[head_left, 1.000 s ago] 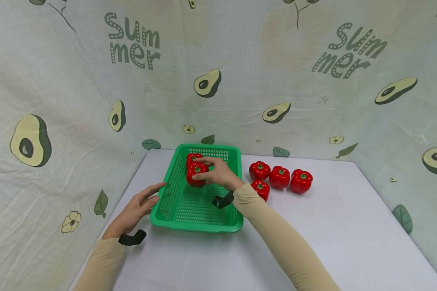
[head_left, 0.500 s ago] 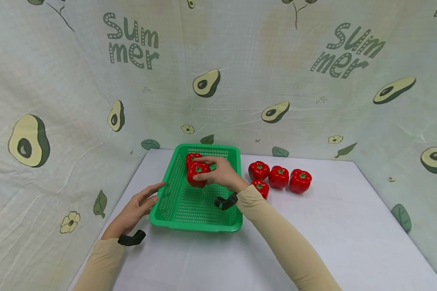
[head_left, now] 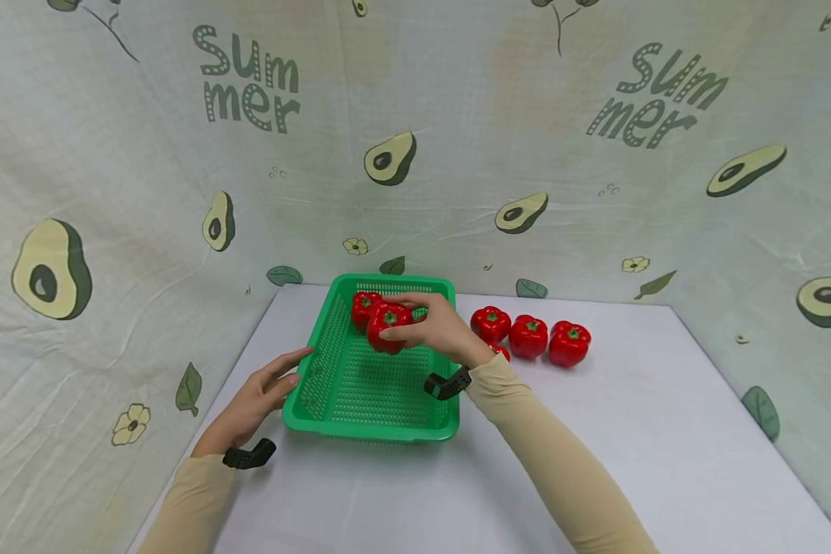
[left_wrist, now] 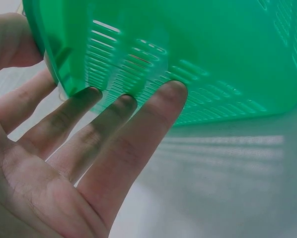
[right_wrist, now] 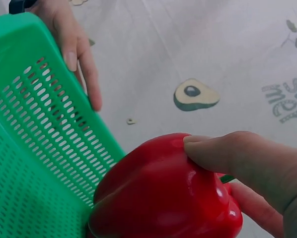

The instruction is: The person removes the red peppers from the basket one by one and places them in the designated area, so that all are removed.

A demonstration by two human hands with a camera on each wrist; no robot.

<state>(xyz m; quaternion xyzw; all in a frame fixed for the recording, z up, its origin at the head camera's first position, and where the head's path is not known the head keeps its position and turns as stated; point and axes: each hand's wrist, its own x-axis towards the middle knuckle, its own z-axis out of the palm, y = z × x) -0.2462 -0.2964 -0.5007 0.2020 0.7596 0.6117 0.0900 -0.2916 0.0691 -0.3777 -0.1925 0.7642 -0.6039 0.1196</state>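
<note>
My right hand pinches a red bell pepper between thumb and fingers, over the far half of a green perforated basket. In the right wrist view, the thumb lies on the side of that bell pepper, near its green stem. Another red bell pepper is in the basket's far left corner, partly overlapped by the held one. At the basket's left side is my left hand. Its nearly straight fingers touch the slotted outer wall in the left wrist view.
Right of the basket, several more red bell peppers stand on the white table; one is mostly hidden behind the right wrist. A printed cloth hangs behind the table and along both sides.
My right hand has moved to the right with the bell pepper, uncovering more of the one in the corner. My left hand has stayed at the basket's side.
</note>
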